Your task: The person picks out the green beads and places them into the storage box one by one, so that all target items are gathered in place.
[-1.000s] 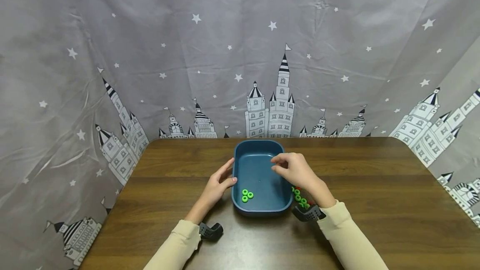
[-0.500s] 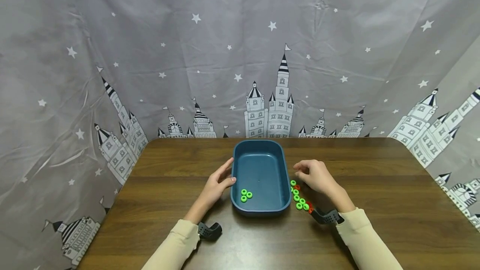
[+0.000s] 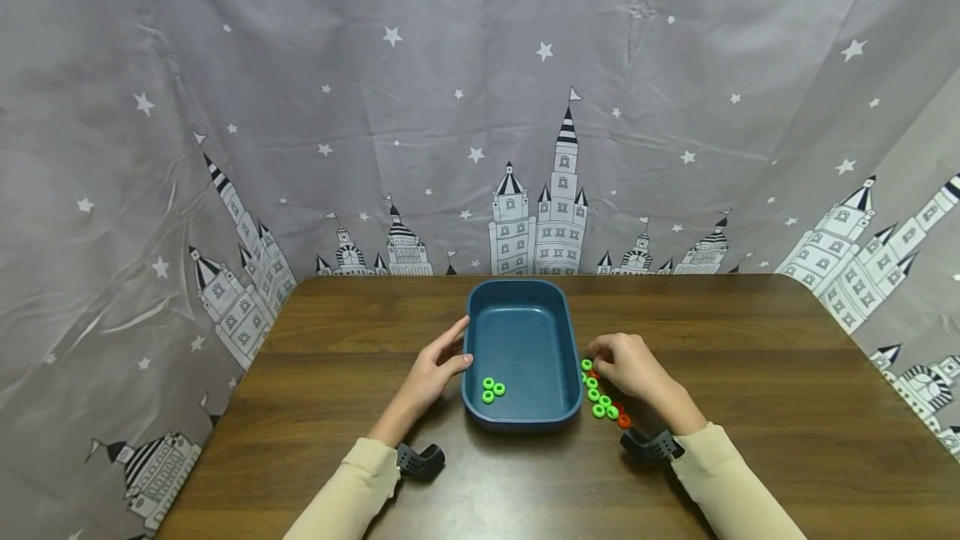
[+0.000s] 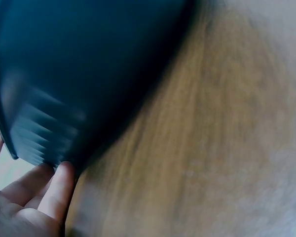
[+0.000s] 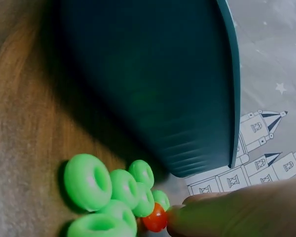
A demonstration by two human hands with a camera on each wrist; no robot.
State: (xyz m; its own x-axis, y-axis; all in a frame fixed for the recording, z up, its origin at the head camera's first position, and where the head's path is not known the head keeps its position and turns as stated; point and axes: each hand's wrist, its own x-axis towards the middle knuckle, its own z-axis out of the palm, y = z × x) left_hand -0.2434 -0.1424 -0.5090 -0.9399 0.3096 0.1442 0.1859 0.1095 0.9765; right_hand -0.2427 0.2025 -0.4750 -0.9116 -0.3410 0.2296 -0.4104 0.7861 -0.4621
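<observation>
A deep blue plastic bin stands on the wooden table. My left hand rests at its left side, fingertips touching the outer wall, also visible in the left wrist view. Several small green rings lie inside the bin near its front left corner. Right of the bin, more green rings lie loosely clustered with a few red rings. My right hand is low over the far end of this cluster, fingers bent downward. In the right wrist view its fingertips reach the edge of a red ring.
The brown wooden table extends to both sides of the bin. Behind it hangs a grey curtain printed with castles and stars. Each wrist wears a black camera mount.
My right hand has moved from over the bin's right rim out to the right, then down to the loose rings. The left hand stays at the bin's side.
</observation>
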